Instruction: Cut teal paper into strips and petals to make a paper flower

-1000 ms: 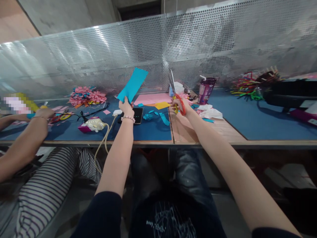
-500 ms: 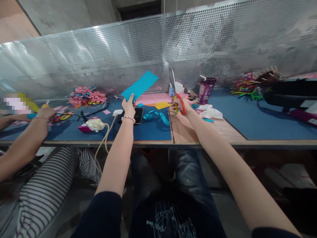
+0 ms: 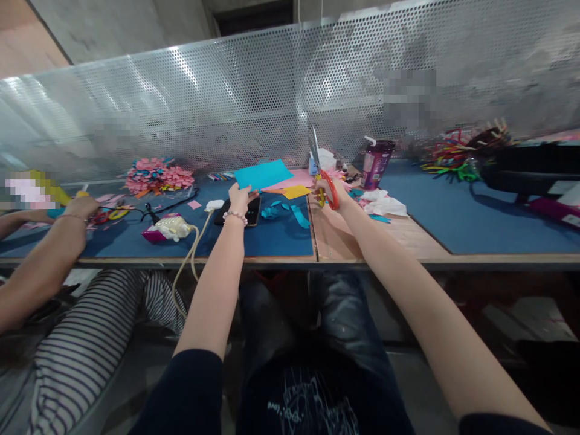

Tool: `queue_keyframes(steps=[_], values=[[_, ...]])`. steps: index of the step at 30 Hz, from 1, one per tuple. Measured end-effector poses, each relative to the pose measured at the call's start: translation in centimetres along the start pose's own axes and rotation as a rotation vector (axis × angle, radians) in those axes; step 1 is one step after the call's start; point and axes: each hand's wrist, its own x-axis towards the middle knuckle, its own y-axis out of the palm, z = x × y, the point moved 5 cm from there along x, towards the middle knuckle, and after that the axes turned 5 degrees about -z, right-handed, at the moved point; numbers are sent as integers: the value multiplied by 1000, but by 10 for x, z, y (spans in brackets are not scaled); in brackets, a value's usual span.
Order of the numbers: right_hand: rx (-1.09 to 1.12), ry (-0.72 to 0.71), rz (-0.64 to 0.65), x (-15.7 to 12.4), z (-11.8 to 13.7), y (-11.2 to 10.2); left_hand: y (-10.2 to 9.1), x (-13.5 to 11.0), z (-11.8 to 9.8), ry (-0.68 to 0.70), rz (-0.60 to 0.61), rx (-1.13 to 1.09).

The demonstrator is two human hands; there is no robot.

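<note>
My left hand (image 3: pixel 239 198) pinches the near edge of a turquoise paper sheet (image 3: pixel 263 174), which now lies nearly flat above a pink sheet (image 3: pixel 296 179) and a black phone (image 3: pixel 238 212). My right hand (image 3: pixel 334 192) grips orange-handled scissors (image 3: pixel 321 168), blades pointing up and slightly apart, just right of the sheet. Turquoise paper scraps (image 3: pixel 285 212) lie on the blue mat between my hands.
A purple cup (image 3: pixel 377 162) stands right of the scissors, with crumpled white tissue (image 3: pixel 385 205) near it. A pile of pink paper pieces (image 3: pixel 156 174) sits at the left. Another person's arm (image 3: pixel 49 248) works at far left. A perforated metal screen (image 3: pixel 254 96) backs the table.
My left hand has tipped the turquoise sheet from upright down to nearly flat and lowered it toward the table. The scissors hand has stayed in place.
</note>
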Motion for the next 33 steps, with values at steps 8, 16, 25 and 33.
queue_keyframes(steps=[8,16,25,33], values=[[21,26,16,4,-6,-1,1,5,-4,31,-11,-66],[8,31,-7,7,-7,-3,1,10,-2,9,-35,-101],[-17,31,-6,6,-7,-2,1,10,-2,18,-33,-111],[18,29,13,3,-6,0,2,13,-1,35,-9,-114]])
